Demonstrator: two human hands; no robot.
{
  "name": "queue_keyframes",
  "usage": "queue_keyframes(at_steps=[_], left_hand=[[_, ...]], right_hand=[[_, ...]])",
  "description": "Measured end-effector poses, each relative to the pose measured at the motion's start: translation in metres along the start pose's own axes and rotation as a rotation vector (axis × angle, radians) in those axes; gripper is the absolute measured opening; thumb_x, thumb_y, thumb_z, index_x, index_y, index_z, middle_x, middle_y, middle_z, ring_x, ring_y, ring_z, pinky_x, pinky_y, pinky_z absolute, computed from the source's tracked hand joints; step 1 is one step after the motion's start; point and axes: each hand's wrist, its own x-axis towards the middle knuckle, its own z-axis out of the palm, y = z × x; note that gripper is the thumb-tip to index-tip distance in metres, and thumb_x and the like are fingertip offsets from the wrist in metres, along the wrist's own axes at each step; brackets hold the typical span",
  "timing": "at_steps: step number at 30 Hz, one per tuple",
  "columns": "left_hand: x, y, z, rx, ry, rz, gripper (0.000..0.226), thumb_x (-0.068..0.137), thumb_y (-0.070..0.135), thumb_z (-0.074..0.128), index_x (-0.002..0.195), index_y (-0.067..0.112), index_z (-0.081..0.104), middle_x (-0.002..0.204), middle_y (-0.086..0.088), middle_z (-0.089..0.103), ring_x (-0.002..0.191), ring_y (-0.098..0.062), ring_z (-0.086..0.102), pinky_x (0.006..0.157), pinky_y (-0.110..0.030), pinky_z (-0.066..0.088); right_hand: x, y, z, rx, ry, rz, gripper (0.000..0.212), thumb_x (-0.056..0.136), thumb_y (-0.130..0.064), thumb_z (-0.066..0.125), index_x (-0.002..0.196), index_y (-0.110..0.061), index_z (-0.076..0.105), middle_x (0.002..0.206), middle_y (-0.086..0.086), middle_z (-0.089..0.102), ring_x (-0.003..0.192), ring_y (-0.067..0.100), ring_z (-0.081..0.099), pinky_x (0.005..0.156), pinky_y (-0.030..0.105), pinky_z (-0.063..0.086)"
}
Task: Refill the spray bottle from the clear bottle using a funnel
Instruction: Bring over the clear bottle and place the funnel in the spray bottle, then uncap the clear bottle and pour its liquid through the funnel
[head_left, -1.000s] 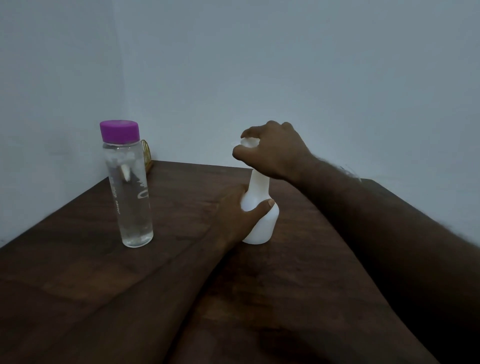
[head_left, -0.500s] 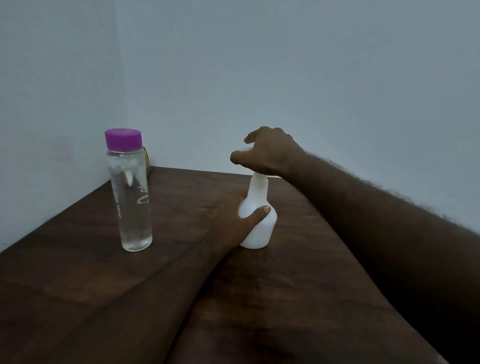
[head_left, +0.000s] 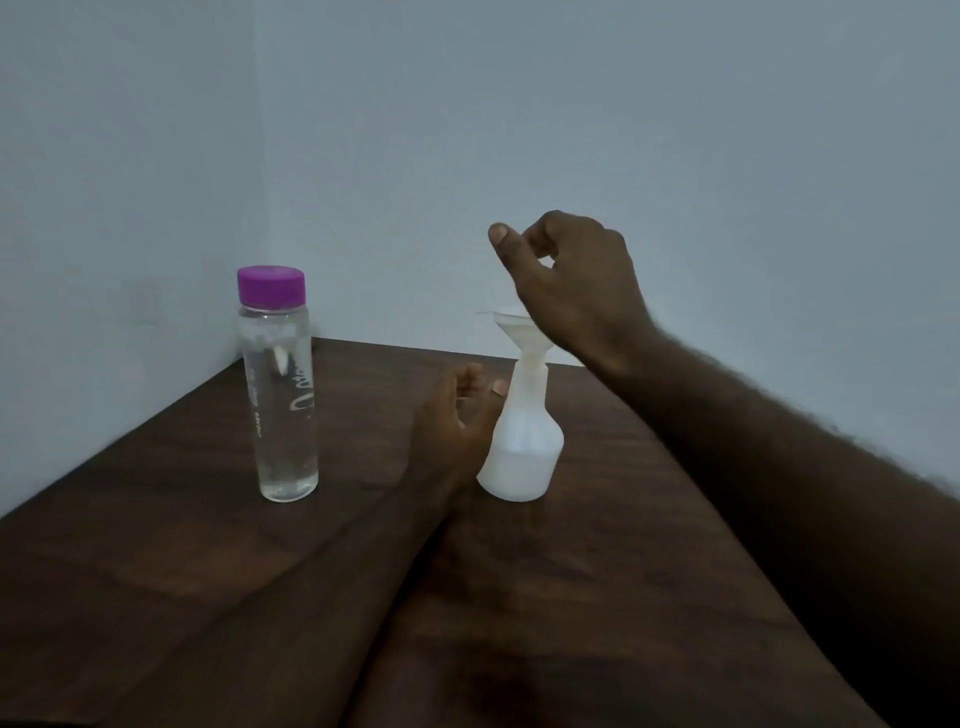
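A white spray bottle (head_left: 522, 452), its spray head off, stands upright on the dark wooden table (head_left: 571, 597). A white funnel (head_left: 514, 332) sits in its neck. My right hand (head_left: 571, 286) hovers just above the funnel, fingers loosely curled and holding nothing. My left hand (head_left: 457, 415) is just left of the spray bottle, fingers spread, off its side. The clear bottle (head_left: 278, 389) with a purple cap stands upright to the left, full of clear liquid.
The table fits into a room corner, with walls close behind and to the left. A small object (head_left: 280, 358) is seen through the clear bottle, standing behind it near the corner.
My right hand has lifted off the funnel, leaving it in the spray bottle's neck. My left hand has let go of the spray bottle and opened.
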Motion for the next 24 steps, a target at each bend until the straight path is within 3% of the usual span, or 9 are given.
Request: queue_keyframes(at_steps=[2, 5, 9, 12, 15, 17, 19, 21, 24], left_hand=[[-0.005, 0.008, -0.010, -0.001, 0.134, 0.149, 0.037, 0.083, 0.054, 0.050, 0.098, 0.021, 0.058, 0.086, 0.011, 0.063, 0.081, -0.003, 0.061, 0.071, -0.014, 0.049], [-0.010, 0.022, -0.033, 0.005, 0.292, 0.334, 0.031, 0.091, 0.041, 0.047, 0.082, 0.013, 0.057, 0.068, 0.006, 0.056, 0.068, -0.011, 0.056, 0.059, -0.019, 0.045], [-0.013, 0.034, -0.081, 0.046, 0.430, 0.505, 0.019, 0.096, 0.020, 0.048, 0.080, 0.011, 0.052, 0.068, -0.001, 0.051, 0.063, -0.012, 0.050, 0.059, -0.031, 0.046], [-0.006, 0.034, -0.127, 0.161, 0.577, 0.582, 0.014, 0.094, 0.019, 0.051, 0.084, 0.010, 0.052, 0.079, -0.004, 0.052, 0.070, -0.021, 0.051, 0.062, -0.033, 0.043], [0.013, 0.034, -0.168, 0.216, 0.671, 0.448, 0.033, 0.085, 0.028, 0.061, 0.107, 0.004, 0.053, 0.104, -0.003, 0.054, 0.092, -0.019, 0.056, 0.071, -0.027, 0.045], [0.019, 0.025, -0.183, 0.142, 0.522, 0.272, 0.056, 0.077, 0.032, 0.065, 0.123, 0.006, 0.046, 0.117, -0.003, 0.054, 0.101, -0.015, 0.057, 0.077, -0.025, 0.048], [0.015, 0.011, -0.185, 0.082, 0.325, 0.115, 0.072, 0.071, 0.036, 0.068, 0.132, 0.009, 0.040, 0.123, -0.004, 0.055, 0.107, -0.014, 0.058, 0.085, -0.024, 0.050], [0.011, 0.005, -0.178, 0.085, 0.204, 0.007, 0.080, 0.069, 0.040, 0.073, 0.136, 0.013, 0.039, 0.124, -0.004, 0.060, 0.109, -0.017, 0.062, 0.093, -0.034, 0.052], [0.003, 0.019, -0.162, 0.090, 0.147, -0.112, 0.069, 0.079, 0.026, 0.075, 0.135, 0.007, 0.040, 0.118, 0.000, 0.057, 0.109, -0.021, 0.060, 0.090, -0.033, 0.047]], right_hand=[[-0.010, -0.016, 0.005, 0.089, 0.069, -0.072, 0.039, 0.097, -0.048, 0.050, 0.090, -0.015, 0.070, 0.090, -0.007, 0.071, 0.090, 0.007, 0.063, 0.080, 0.027, 0.049], [-0.023, -0.041, 0.017, 0.234, 0.092, -0.139, 0.035, 0.098, -0.037, 0.052, 0.082, -0.011, 0.070, 0.080, -0.006, 0.071, 0.080, 0.006, 0.064, 0.077, 0.027, 0.050], [-0.039, -0.069, 0.041, 0.369, 0.034, -0.157, 0.037, 0.101, -0.027, 0.049, 0.080, -0.004, 0.070, 0.070, 0.005, 0.067, 0.068, 0.016, 0.063, 0.068, 0.035, 0.048], [-0.049, -0.087, 0.063, 0.455, -0.138, -0.067, 0.021, 0.098, -0.016, 0.050, 0.099, -0.008, 0.069, 0.093, 0.002, 0.071, 0.085, 0.013, 0.065, 0.078, 0.025, 0.051], [-0.053, -0.097, 0.087, 0.532, -0.302, 0.088, 0.037, 0.090, -0.014, 0.058, 0.128, -0.013, 0.057, 0.113, -0.001, 0.064, 0.100, 0.010, 0.060, 0.086, 0.023, 0.050], [-0.050, -0.103, 0.099, 0.588, -0.348, 0.166, 0.053, 0.089, -0.027, 0.065, 0.137, -0.014, 0.048, 0.117, -0.001, 0.060, 0.101, 0.011, 0.058, 0.078, 0.019, 0.047], [-0.043, -0.109, 0.110, 0.613, -0.366, 0.207, 0.067, 0.086, -0.039, 0.069, 0.141, -0.012, 0.042, 0.124, 0.002, 0.057, 0.108, 0.014, 0.057, 0.084, 0.024, 0.047], [-0.033, -0.114, 0.119, 0.576, -0.365, 0.188, 0.070, 0.084, -0.046, 0.070, 0.139, -0.011, 0.044, 0.127, 0.004, 0.056, 0.115, 0.018, 0.056, 0.093, 0.030, 0.048], [-0.023, -0.116, 0.129, 0.489, -0.302, 0.112, 0.050, 0.083, -0.053, 0.069, 0.111, -0.012, 0.059, 0.101, -0.001, 0.062, 0.095, 0.016, 0.061, 0.078, 0.028, 0.051]])
